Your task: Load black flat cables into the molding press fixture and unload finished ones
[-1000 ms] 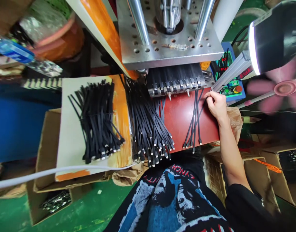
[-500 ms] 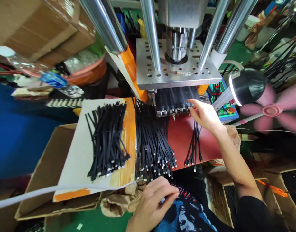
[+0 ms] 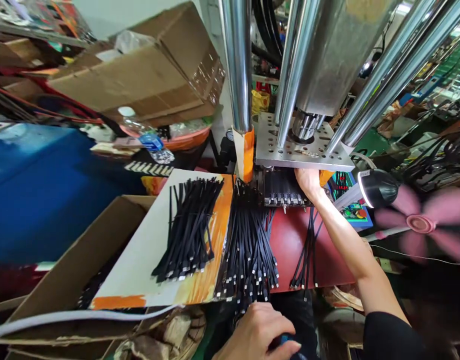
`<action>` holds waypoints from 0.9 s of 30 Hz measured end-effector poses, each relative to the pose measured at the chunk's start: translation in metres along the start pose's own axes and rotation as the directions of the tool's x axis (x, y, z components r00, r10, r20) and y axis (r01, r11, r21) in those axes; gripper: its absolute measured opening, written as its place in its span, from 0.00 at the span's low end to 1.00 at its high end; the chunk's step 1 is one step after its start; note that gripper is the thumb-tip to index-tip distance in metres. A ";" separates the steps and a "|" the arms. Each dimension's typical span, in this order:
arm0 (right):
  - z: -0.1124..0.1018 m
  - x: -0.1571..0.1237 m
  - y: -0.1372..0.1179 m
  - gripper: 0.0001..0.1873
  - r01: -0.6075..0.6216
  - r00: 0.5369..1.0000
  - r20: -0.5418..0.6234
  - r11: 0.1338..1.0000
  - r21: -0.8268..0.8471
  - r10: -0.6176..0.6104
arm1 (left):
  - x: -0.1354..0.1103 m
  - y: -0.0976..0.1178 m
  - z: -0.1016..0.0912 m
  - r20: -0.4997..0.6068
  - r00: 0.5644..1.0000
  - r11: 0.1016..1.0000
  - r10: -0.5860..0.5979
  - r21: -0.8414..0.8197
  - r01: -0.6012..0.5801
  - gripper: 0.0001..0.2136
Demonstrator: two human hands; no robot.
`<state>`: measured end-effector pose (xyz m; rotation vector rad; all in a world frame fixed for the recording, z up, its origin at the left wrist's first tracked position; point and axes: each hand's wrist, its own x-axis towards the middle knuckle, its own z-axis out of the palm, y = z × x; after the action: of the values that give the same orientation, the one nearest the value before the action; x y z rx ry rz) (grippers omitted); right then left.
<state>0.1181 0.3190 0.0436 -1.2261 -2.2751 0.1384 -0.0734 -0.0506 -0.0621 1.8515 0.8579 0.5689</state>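
Observation:
My right hand (image 3: 308, 182) reaches in under the drilled metal press plate (image 3: 303, 155), its fingers on the black cable fixture (image 3: 284, 192) with its row of metal connectors. The fingers are mostly hidden under the plate. My left hand (image 3: 258, 332) sits low near my lap, fingers curled around a small dark object I cannot name. A big pile of black cables with metal ends (image 3: 250, 250) lies between the hands. A smaller bunch of cables (image 3: 308, 250) rests on the red mat (image 3: 290, 245) under my right forearm.
Another bundle of black cables (image 3: 190, 230) lies on a white-and-orange board (image 3: 147, 260) at left, over an open cardboard box (image 3: 76, 270). Chrome press columns (image 3: 239, 65) rise ahead. A lamp (image 3: 376, 187) and a spinning pink fan (image 3: 421, 222) stand at right, beside a control panel (image 3: 352, 210).
My view has tilted upward. The right hand pushed farther in under the press plate onto the fixture. The left hand dropped lower and closed on something dark.

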 end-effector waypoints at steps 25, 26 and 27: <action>-0.124 -0.209 -0.143 0.09 -0.219 0.973 0.121 0.949 0.226 0.196 | 0.065 0.044 0.001 0.264 0.963 0.497 -0.062 -0.828 0.259 0.28; -0.124 -0.214 -0.131 0.10 -0.241 0.970 0.040 0.943 0.230 0.239 | 0.060 0.047 0.004 0.277 0.956 0.500 -0.102 -0.816 0.290 0.27; -0.125 -0.221 -0.115 0.11 -0.285 0.943 -0.110 0.932 0.224 0.314 | 0.056 0.048 0.005 0.298 0.948 0.509 -0.115 -0.801 0.314 0.27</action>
<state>0.1922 0.0557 0.0968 -1.4162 -1.8855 0.3759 -0.0189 -0.0234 -0.0194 0.8476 0.4976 0.4873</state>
